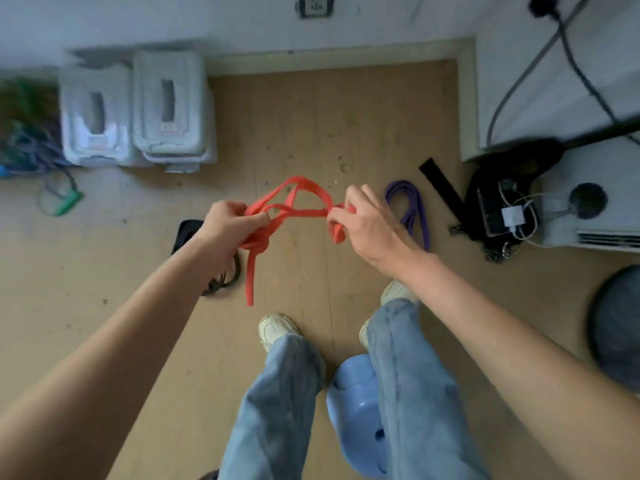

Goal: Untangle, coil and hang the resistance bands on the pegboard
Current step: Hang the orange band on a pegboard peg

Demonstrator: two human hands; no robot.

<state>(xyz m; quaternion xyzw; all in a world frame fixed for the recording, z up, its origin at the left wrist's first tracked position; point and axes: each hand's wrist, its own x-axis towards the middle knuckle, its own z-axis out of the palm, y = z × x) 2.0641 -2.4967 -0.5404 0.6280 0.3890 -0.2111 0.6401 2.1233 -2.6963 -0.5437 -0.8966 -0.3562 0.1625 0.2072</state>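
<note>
Both hands, left and right, grip a knotted orange flat rubber resistance band above the tan wooden floor; a purple band lies near the white wall. No writing is readable.

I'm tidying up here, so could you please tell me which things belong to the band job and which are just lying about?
Job: red band held by left hand and right hand; purple band; black band.
Lying about: plastic boxes, blue stool, bag.
</note>
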